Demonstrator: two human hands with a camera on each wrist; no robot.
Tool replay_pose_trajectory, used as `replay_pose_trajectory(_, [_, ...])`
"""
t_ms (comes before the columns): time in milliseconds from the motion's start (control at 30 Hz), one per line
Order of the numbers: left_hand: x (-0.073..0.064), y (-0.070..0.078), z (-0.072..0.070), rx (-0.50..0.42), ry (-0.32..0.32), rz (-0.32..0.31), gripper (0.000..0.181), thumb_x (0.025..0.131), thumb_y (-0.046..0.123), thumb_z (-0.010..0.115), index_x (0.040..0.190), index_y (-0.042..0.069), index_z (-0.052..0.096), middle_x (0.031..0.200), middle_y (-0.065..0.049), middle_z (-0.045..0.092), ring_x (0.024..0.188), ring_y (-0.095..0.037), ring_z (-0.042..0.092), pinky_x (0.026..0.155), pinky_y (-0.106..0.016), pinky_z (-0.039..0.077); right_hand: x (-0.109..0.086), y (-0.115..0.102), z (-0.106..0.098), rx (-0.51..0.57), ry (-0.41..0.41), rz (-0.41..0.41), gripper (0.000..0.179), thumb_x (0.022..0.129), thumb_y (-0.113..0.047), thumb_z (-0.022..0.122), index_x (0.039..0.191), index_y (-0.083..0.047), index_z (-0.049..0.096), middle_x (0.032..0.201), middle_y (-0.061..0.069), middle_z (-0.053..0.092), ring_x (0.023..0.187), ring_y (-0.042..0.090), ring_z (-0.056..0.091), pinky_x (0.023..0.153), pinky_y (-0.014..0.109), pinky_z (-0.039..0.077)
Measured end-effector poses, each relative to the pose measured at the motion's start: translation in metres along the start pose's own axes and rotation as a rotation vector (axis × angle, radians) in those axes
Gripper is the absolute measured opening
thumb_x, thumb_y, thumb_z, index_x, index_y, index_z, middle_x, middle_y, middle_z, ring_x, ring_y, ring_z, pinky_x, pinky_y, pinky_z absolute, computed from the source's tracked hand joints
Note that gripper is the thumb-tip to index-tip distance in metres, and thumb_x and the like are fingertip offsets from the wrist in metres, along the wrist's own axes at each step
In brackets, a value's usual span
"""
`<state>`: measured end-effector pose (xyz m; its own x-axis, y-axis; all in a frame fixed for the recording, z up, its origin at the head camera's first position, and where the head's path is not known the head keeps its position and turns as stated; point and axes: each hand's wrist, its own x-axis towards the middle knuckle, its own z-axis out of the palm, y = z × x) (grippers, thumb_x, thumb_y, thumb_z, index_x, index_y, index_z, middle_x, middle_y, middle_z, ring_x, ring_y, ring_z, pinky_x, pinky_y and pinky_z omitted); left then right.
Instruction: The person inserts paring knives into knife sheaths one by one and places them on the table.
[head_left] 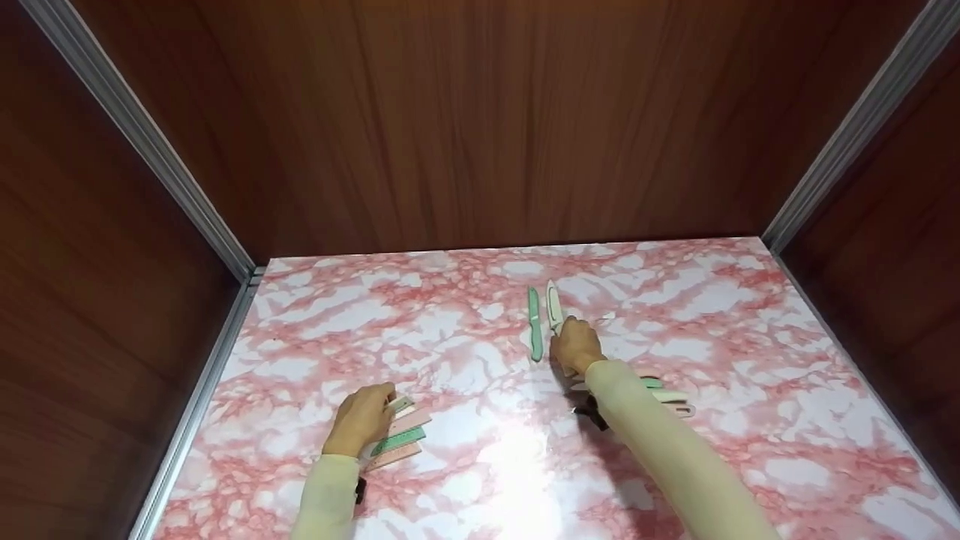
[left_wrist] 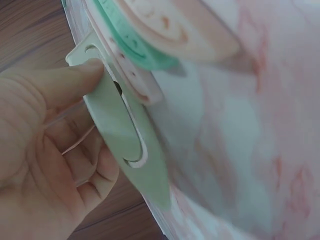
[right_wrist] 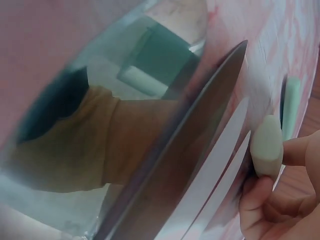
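Right hand (head_left: 577, 343) pinches the cream knife (head_left: 555, 304) by its handle (right_wrist: 267, 146) over the marbled tabletop (head_left: 450, 330), just beside the green knife (head_left: 535, 330). Left hand (left_wrist: 50, 135) pinches a pale green slotted piece (left_wrist: 115, 120), fingers (left_wrist: 102, 172) half hidden behind. Right sleeve (head_left: 667, 442) partly blocks other knives (head_left: 670, 396), can't count 'em.

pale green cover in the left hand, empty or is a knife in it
Apparently empty: in the left wrist view, no handle sticks out of the pale green cover held by the left hand.
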<state>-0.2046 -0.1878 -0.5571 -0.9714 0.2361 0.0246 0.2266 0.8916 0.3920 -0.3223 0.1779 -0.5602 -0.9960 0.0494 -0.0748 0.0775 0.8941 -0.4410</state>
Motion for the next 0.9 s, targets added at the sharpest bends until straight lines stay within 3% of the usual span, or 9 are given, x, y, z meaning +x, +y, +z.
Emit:
replay_pose_trajectory(233, [0.002,0.012,-0.002,-0.009,-0.015,0.028,0.005,0.089,0.011,0.066,0.093,0.011,0.062,0.084,-0.003,0.061,0.072,-0.019,0.057,0.067,-0.04,0.048,-0.002,0.004,0.0,0.009,0.015,0.033,0.026,0.089,-0.019,0.058,0.094,0.006,0.054,0.091,0.024,0.06,0.085,0.038,0.062,0.073,0.046,0.05])
replay_pose_trajectory(467, [0.006,0.027,-0.009,0.001,0.006,0.102,0.006,0.091,0.009,0.061,0.086,0.007,0.062,0.077,-0.002,0.054,0.067,-0.018,0.051,0.064,-0.037,0.045,-0.009,0.007,-0.012,0.005,-0.027,0.01,0.031,0.093,-0.026,0.051,0.095,0.006,0.053,0.09,0.02,0.056,0.081,0.035,0.06,0.071,0.042,0.05])
replay_pose_trajectory(633, [0.008,0.037,-0.011,-0.017,0.013,0.109,0.007,0.094,0.01,0.057,0.087,0.009,0.059,0.078,-0.001,0.051,0.067,-0.017,0.05,0.063,-0.037,0.044,-0.014,0.008,-0.028,-0.068,-0.03,-0.062,0.031,0.092,-0.025,0.05,0.099,0.005,0.056,0.092,0.019,0.056,0.086,0.036,0.058,0.073,0.048,0.047])
replay_pose_trajectory(900, [0.006,0.047,-0.01,-0.061,-0.01,0.101,0.008,0.096,0.011,0.051,0.091,0.008,0.055,0.079,0.0,0.047,0.066,-0.016,0.044,0.063,-0.035,0.042,-0.026,0.02,-0.057,-0.127,-0.003,-0.211,0.026,0.09,-0.023,0.053,0.09,0.001,0.063,0.09,0.018,0.061,0.086,0.038,0.06,0.073,0.051,0.047])
